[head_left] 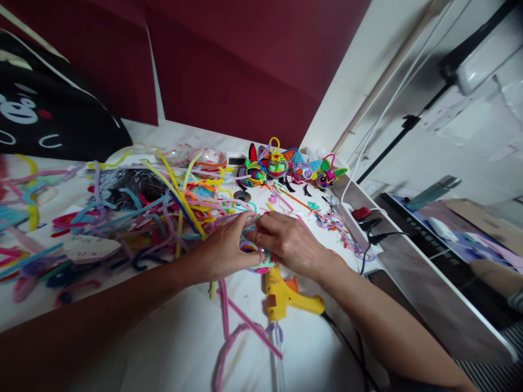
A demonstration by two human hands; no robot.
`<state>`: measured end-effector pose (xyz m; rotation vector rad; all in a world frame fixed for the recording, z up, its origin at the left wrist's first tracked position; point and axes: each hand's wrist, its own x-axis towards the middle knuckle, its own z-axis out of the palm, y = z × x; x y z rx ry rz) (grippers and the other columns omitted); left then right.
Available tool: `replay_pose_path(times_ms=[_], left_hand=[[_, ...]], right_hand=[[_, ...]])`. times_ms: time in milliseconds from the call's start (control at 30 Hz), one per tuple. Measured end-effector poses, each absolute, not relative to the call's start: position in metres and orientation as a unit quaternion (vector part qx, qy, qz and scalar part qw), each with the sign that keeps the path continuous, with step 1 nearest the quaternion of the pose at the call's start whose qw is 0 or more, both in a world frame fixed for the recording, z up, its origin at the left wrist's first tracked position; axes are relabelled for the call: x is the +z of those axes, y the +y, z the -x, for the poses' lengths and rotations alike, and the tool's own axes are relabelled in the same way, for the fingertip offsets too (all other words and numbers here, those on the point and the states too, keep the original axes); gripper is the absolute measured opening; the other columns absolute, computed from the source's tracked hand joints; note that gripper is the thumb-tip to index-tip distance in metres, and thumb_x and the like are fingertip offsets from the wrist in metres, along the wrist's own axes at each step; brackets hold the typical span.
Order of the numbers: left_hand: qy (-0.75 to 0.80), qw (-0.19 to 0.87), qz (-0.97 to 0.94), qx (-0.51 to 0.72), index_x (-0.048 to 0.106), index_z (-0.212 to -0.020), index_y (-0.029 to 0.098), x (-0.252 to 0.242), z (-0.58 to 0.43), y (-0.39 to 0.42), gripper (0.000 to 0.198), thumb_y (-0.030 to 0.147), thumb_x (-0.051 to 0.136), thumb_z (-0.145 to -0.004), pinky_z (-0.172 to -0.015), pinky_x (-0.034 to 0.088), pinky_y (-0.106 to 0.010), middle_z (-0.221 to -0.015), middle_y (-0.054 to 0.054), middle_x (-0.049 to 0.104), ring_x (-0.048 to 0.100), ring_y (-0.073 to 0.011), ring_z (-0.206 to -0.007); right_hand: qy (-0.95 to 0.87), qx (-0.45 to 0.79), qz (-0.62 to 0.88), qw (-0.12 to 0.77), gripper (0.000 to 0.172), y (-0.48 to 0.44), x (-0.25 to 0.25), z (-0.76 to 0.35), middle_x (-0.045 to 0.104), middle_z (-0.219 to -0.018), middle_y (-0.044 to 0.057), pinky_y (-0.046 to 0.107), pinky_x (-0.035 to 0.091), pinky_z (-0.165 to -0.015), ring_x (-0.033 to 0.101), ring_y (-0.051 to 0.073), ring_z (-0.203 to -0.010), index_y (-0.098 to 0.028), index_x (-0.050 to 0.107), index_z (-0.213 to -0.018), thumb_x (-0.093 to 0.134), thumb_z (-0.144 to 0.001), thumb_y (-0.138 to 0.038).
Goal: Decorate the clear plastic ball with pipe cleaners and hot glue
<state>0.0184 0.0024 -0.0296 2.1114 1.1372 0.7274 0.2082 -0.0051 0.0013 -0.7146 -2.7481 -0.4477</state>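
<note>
A small round ornament (pixel 261 267) covered in coloured pipe cleaners, with green, pink and blue bits showing, sits between my two hands above the white table. My left hand (pixel 226 245) holds it from the left side, thumb and fingers curved around it. Against its upper right side press the bent fingers of my right hand (pixel 288 242), covering much of it. Directly below lies a yellow hot glue gun (pixel 281 296) with an orange trigger and a clear glue stick (pixel 278 354) out of its back. Pink pipe cleaners (pixel 224 316) lie beside the gun.
A tangled heap of pipe cleaners (pixel 163 218) spreads across the left. Several finished animal-like ornaments (pixel 278 163) with tassels stand at the back. On the right are a power strip (pixel 354 226) with cables and a raised table edge (pixel 441 288). A black bag (pixel 53 109) sits back left.
</note>
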Motion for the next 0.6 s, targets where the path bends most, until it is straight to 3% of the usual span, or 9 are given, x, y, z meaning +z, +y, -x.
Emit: replay_pose_path(times_ms=[167,600], left_hand=[[0.44,0.308,-0.799,0.27,0.05,-0.129,0.017,-0.0276,-0.0191,-0.0003,0.064,0.03,0.061,-0.068,-0.101,0.048,-0.048,-0.129,-0.016,0.065,0.06,-0.0355,-0.123],[0.442,0.276,-0.799,0.301,0.04,-0.137,0.019,-0.0363,-0.0198,-0.0043,0.07,0.032,0.065,-0.072,-0.111,0.043,-0.052,-0.14,-0.018,0.056,0.052,-0.0347,-0.134]], right_hand=[[-0.946,-0.151,0.248,0.147,0.018,-0.0032,-0.0005,-0.21,0.062,-0.089,0.006,0.032,0.04,-0.071,0.054,0.019,-0.082,-0.016,0.069,-0.109,0.054,-0.102,-0.024],[-0.945,-0.099,0.244,0.193,0.027,-0.0028,-0.0064,-0.217,0.063,-0.09,0.009,0.032,0.045,-0.072,0.055,0.021,-0.084,-0.014,0.069,-0.112,0.045,-0.105,-0.023]])
